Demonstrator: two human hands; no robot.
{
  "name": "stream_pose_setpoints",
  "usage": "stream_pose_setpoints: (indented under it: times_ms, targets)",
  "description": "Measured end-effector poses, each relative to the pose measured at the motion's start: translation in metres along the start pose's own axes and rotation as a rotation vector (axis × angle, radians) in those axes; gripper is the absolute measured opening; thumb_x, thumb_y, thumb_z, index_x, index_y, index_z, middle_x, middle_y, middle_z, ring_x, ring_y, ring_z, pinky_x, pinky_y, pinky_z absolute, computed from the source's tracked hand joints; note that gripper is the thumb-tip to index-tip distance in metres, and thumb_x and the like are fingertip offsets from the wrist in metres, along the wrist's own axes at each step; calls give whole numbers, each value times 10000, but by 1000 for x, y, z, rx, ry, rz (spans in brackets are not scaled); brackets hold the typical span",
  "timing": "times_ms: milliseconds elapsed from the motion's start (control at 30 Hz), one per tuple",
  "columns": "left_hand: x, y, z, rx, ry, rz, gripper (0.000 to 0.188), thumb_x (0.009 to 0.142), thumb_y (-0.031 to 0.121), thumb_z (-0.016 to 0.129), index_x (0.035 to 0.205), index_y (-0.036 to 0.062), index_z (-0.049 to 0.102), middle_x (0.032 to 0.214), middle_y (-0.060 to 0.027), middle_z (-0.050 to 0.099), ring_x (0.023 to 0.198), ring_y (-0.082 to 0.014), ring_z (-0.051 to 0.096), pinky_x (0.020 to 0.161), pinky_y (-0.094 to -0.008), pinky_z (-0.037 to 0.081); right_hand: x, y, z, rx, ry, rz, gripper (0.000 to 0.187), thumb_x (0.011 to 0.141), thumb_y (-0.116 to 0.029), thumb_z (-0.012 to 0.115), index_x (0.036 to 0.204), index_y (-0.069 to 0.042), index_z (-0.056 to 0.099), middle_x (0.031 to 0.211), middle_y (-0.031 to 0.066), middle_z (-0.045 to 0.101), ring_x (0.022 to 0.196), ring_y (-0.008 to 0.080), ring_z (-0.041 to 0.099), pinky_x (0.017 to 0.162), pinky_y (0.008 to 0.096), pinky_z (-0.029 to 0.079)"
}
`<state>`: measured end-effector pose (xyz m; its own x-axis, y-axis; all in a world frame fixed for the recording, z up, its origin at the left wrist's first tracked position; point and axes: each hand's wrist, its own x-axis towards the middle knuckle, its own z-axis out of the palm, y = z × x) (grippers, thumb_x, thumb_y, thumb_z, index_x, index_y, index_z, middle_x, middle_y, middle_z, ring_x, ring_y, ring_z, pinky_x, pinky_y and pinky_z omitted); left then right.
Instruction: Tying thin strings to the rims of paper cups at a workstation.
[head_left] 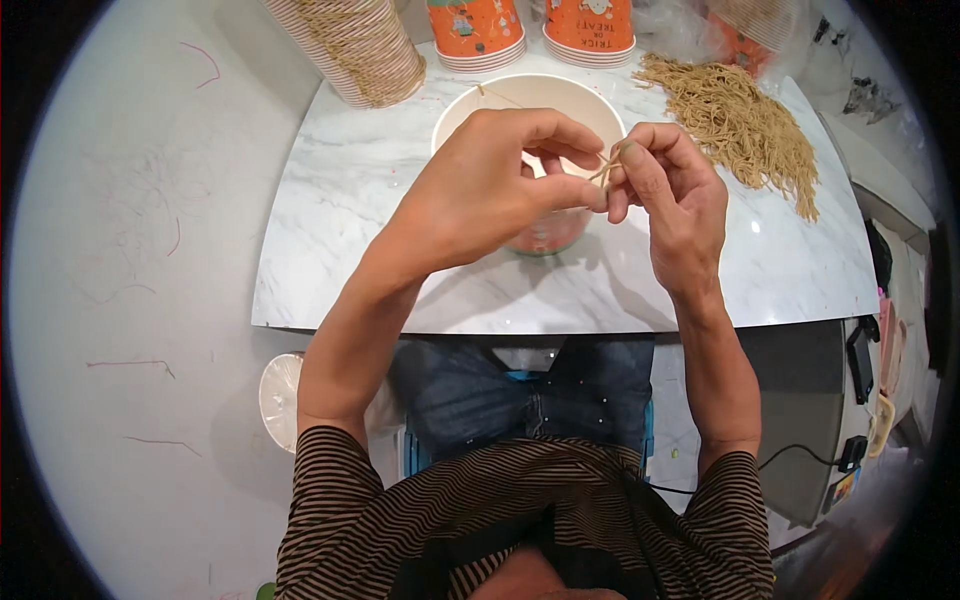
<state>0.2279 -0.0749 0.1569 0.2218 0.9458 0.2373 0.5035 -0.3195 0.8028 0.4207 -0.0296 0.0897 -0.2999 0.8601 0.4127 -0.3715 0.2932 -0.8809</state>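
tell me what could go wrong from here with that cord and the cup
The thin cord might slip, since the right hand pinches it only at the fingertips. The left hand overlaps the large white-lined cup in this view, so a careless move could bump it. The cord pile lies loose and jumbled, so strands may tangle.

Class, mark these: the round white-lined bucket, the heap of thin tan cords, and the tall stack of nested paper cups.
Round white-lined bucket (545, 92): head view, far inner wall.
Heap of thin tan cords (745, 125): head view, middle strands.
Tall stack of nested paper cups (350, 50): head view, middle of its side.
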Motion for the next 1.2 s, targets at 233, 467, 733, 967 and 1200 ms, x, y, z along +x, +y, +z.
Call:
stream_pose_setpoints:
  times_ms: [233, 467, 733, 967, 1200]
  targets:
    - [4, 10, 7, -219, -1, -91, 195, 908, 96, 781, 1034, -52, 767, 916, -76, 772, 832, -108, 717, 783, -240, 571, -3, -5, -2, 24, -26, -33, 162, 1068, -100, 586, 1131, 47, 612, 893, 74, 655, 717, 103, 622, 688, 259, 568]
    - [5, 7, 9, -112, 28, -95, 184, 932, 124, 768, 1005, -45, 766, 893, -46, 755, 819, -85, 688, 761, -235, 558, -2, -7, -8, 174, -78, 21, 247, 1106, -139, 499, 1249, 44, 584, 947, 79, 654, 736, 107, 640, 744, 270, 600]
    - [2, 11, 14, -126, -2, -149, 164, 928, 114, 736, 977, -43, 742, 889, -34, 733, 824, -76, 668, 766, -238, 547, -2, -9, -12, -83, -92, -20, 146, 1031, -98, 659, 1050, 43, 690, 892, 26, 690, 754, 62, 616, 687, 223, 538]
    - [2, 9, 11, -143, -94, -185, 179, 908, 113, 733, 1005, -32, 693, 902, -18, 719, 824, -95, 634, 789, -257, 536, -1, -16, -15, -257, -128, -80, 113, 1022, -70, 653, 1043, 38, 679, 907, 25, 696, 802, 84, 652, 717, 255, 564]
    - [-16, -2, 16, 170, 59, 183, 355, 868, 124, 806, 1153, -4, 637, 939, -117, 754, 853, -213, 722, 808, -310, 575, 8, -17, -40, -566, -140, -309, 79, 961, -6, 680, 1029, 31, 694, 898, 57, 706, 773, 135, 667, 715, 264, 549]
